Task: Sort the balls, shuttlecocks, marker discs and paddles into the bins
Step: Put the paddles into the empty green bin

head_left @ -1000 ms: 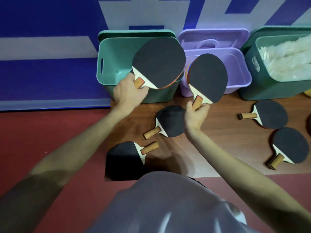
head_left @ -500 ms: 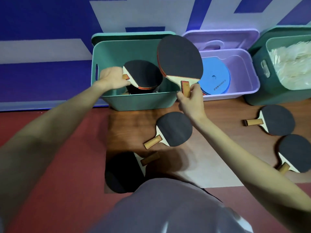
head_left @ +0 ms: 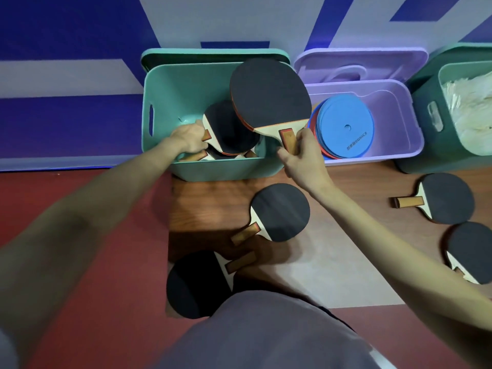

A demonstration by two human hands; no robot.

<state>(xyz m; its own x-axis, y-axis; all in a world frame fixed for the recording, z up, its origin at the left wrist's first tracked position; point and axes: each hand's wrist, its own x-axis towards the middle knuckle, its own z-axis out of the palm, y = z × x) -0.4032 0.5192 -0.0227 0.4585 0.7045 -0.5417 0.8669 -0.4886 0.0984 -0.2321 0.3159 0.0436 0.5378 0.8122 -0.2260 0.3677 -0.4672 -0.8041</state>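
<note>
My left hand (head_left: 188,138) is down inside the light green bin (head_left: 165,83), gripping the handle of a black paddle (head_left: 226,129) that rests on other paddles there. My right hand (head_left: 300,153) holds a second black paddle (head_left: 269,94) by its handle, blade up, over the bin's right half. Several more black paddles lie on the wooden board: one in the middle (head_left: 279,213), one at the near left edge (head_left: 197,283), two on the right (head_left: 444,198) (head_left: 471,254).
A purple bin (head_left: 399,102) right of the green one holds a stack of blue marker discs (head_left: 346,126). A dark green bin (head_left: 423,123) at far right holds white shuttlecocks (head_left: 468,107). Bin lids lean on the blue and white wall. Red floor surrounds the board (head_left: 207,206).
My left hand has lowered its paddle from above the bin rim down into the green bin. My right hand has carried its paddle left, from in front of the purple bin to over the green one.
</note>
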